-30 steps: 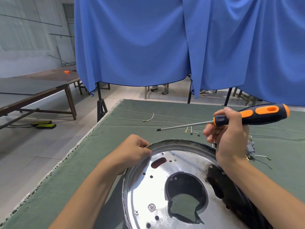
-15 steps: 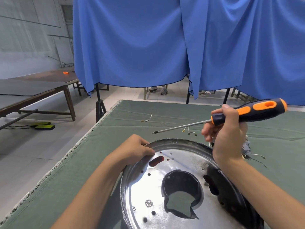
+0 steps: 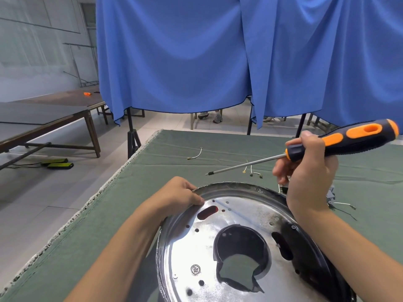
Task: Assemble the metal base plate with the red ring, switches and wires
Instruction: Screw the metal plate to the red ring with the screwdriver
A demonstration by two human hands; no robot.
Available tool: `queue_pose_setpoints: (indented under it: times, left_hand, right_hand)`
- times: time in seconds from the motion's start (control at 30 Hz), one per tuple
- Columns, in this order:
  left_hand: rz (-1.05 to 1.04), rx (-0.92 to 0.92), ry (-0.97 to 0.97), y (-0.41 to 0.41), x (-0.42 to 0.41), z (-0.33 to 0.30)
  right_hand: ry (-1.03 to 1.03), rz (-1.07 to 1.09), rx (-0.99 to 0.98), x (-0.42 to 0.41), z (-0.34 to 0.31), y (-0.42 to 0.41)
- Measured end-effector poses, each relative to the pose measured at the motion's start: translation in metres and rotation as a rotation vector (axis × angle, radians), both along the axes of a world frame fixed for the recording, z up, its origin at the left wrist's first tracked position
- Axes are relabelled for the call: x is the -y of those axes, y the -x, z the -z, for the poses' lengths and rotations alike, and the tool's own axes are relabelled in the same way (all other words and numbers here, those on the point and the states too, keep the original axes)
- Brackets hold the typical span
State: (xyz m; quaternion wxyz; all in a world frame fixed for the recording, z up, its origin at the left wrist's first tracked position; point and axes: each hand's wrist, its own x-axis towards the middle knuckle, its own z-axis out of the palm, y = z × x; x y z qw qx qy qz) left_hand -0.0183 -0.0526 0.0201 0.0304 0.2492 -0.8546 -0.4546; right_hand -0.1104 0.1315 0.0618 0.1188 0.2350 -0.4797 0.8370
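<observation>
While the left hand (image 3: 182, 194) pinches the upper-left rim of the metal base plate (image 3: 242, 216), which lies on the green-covered desk (image 3: 165, 162), the right hand (image 3: 309, 179) curls around a screwdriver (image 3: 340, 142) held above the plate's far edge. Short wires (image 3: 195, 154) lie well beyond. Thin, stiff and shiny, the plate is probably light yet slippery, with a possibly sharp lip; it looks best held at the rolled rim or the central cut-out
</observation>
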Motion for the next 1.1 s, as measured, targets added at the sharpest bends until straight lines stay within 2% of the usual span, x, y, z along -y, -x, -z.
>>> queue_pose_setpoints:
  times: [0.5, 1.1]
  left_hand:
    - [-0.01, 0.011, 0.045, 0.0, -0.001, 0.0]
    - [0.005, -0.032, 0.015, -0.001, -0.001, 0.003]
  right_hand:
    - [-0.001, 0.103, -0.035, -0.004, -0.01, -0.008]
    - [-0.201, 0.156, -0.15, 0.011, -0.013, -0.004]
